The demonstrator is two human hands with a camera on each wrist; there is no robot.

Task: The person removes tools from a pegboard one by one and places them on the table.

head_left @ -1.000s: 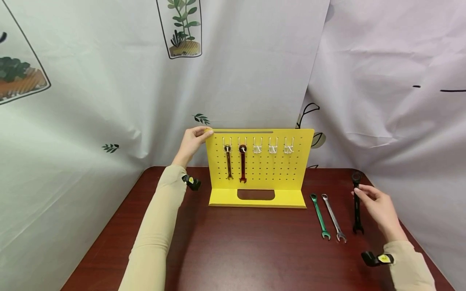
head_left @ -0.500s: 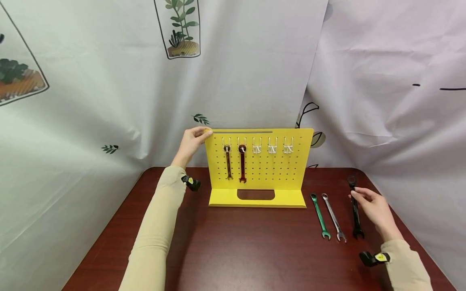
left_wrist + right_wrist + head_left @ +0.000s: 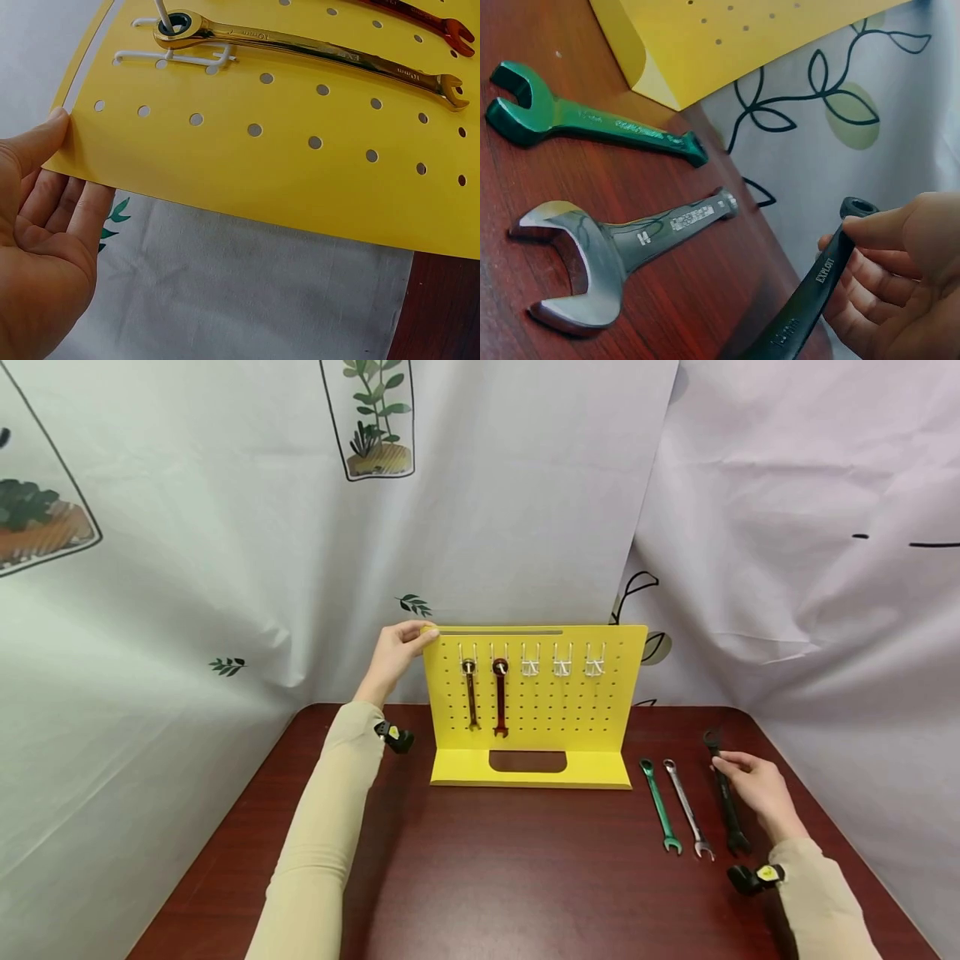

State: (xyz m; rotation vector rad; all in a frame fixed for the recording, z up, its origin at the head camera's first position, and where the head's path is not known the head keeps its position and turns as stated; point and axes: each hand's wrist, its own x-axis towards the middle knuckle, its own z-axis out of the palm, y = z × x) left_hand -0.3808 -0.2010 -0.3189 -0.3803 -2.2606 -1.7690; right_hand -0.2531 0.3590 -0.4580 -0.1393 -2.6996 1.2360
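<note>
At its upper left corner, the yellow pegboard (image 3: 558,714) is pinched by my left hand (image 3: 395,653), thumb on the front and fingers behind. Two wrenches hang on its white hooks: a gold one (image 3: 300,46) nearest that hand, and a red one (image 3: 501,697) beside it. My right hand (image 3: 757,785) pinches a black wrench (image 3: 810,292) near its ring end, at the table's right side. The ring end is raised; whether the open end touches the table I cannot tell. Left of it lie a silver wrench (image 3: 622,251) and a green wrench (image 3: 592,124).
Three white hooks (image 3: 562,662) on the pegboard's right part carry nothing. The dark red wooden table (image 3: 525,868) runs back to a pale patterned curtain (image 3: 525,493). The board's folded base (image 3: 450,768) rests on the tabletop.
My right hand has moved left and slightly down, and the black wrench's ring end has tipped left and lower toward the silver wrench. My left hand stays at the board's corner.
</note>
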